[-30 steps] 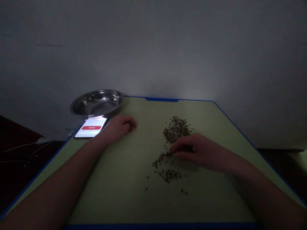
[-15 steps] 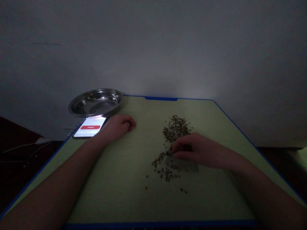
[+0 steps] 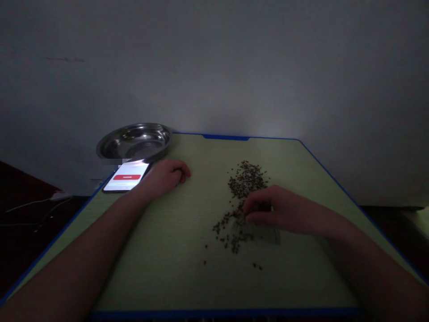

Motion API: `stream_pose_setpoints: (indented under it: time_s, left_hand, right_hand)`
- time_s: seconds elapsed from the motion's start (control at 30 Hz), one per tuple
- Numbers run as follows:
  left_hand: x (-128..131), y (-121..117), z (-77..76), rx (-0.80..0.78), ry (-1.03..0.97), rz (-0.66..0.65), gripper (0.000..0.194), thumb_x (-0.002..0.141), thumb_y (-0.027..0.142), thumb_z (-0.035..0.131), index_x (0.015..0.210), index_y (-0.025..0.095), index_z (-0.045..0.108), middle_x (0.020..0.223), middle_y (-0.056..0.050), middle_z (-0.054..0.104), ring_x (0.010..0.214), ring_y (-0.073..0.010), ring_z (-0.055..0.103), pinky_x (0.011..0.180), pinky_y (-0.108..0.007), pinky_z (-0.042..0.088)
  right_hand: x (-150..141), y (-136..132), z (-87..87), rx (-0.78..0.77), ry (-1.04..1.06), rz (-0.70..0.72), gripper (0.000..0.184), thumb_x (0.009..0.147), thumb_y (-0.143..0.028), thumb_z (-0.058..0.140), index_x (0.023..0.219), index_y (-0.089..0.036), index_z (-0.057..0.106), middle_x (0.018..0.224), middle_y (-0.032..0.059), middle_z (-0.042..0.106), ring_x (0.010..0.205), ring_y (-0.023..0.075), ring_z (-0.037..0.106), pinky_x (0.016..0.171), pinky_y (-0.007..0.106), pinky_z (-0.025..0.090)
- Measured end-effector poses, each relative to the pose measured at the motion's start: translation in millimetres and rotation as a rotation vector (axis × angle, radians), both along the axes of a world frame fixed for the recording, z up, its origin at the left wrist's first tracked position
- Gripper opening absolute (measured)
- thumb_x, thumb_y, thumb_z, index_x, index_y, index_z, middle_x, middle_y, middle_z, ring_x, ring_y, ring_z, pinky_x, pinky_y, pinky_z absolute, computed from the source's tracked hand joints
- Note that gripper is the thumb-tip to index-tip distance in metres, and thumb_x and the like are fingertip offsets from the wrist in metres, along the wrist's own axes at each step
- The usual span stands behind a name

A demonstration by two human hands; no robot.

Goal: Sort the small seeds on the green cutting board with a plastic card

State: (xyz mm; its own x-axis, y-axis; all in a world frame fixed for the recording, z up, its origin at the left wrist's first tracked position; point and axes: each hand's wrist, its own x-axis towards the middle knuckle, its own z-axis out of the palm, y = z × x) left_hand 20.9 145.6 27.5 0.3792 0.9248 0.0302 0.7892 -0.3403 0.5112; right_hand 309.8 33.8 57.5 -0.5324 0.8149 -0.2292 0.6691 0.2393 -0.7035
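Observation:
My right hand [image 3: 271, 208] is over the seed-like brown grains, its thumb and fingers curled into a pinch. Beneath its fingers lies a clear, see-through container [image 3: 263, 235], faint against the tabletop; the grip on it is partly hidden. Small dark grains [image 3: 248, 179] form a loose pile just beyond the hand. More of them lie scattered to its left and nearer to me. My left hand [image 3: 169, 174] rests on the table with fingers loosely curled and nothing visible in them. Its wrist is beside a lit phone [image 3: 127, 176].
A shiny steel basin [image 3: 136, 141] stands at the table's far left corner, behind the phone. The pale green table [image 3: 161, 268] has a blue edge and meets a grey wall [image 3: 214, 67]. White cables [image 3: 30, 205] hang in the dark at the left.
My right hand has shifted slightly to the right, and the clear container has moved with it. My left hand stays where it was.

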Motion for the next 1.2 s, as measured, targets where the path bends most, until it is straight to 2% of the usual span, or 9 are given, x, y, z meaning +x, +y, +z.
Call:
stream_pose_setpoints:
  time_s: [0.33,0.63,0.83,1.03,1.2]
  left_hand:
    - [0,0,0.0,-0.006,0.002,-0.012,0.03,0.066,0.016,0.039,0.074,0.019,0.067,0.065,0.0,0.065,0.056,-0.0135,0.055,0.055,-0.026,0.04]
    - [-1,1,-1.0,-0.006,0.007,-0.009,0.031,0.066,0.017,0.039,0.076,0.019,0.068,0.064,0.001,0.065,0.057,-0.0139,0.056,0.056,-0.026,0.04]
    - [0,0,0.5,-0.008,-0.001,-0.012,0.03,0.066,0.017,0.039,0.075,0.019,0.068,0.065,0.0,0.066,0.059,-0.0141,0.056,0.057,-0.026,0.04]
    - [1,-2,3.1,-0.015,0.014,-0.003,0.03,0.066,0.018,0.039,0.075,0.019,0.068,0.065,0.0,0.065,0.058,-0.0145,0.056,0.057,-0.026,0.041]
    - [-1,-1,1.0,0.002,0.013,-0.016,0.031,0.066,0.018,0.039,0.076,0.02,0.069,0.066,0.0,0.065,0.059,-0.0155,0.057,0.058,-0.027,0.042]
  right_hand:
    - [-1,-4,2.4,-0.096,0.004,0.062,0.011,0.082,-0.026,0.061,0.087,-0.018,0.067,0.074,-0.002,0.064,0.066,0.0109,0.056,0.056,0.021,0.041]
    - [4,-4,6.1,-0.154,-0.055,0.151,0.011,0.08,-0.026,0.062,0.084,-0.018,0.068,0.072,-0.0021,0.061,0.064,0.0103,0.052,0.054,0.021,0.038]
    - [8,0,6.3,-0.141,-0.054,0.052,0.01,0.08,-0.024,0.06,0.084,-0.017,0.067,0.072,-0.0015,0.061,0.063,0.0108,0.051,0.054,0.022,0.038]
    - [8,0,5.3,-0.163,-0.023,0.097,0.011,0.08,-0.026,0.062,0.085,-0.018,0.067,0.072,-0.0014,0.062,0.063,0.011,0.053,0.054,0.022,0.038]
    - [9,1,2.5,-0.122,-0.035,0.071,0.01,0.079,-0.024,0.061,0.082,-0.017,0.066,0.071,-0.0015,0.06,0.063,0.0112,0.052,0.054,0.022,0.038]
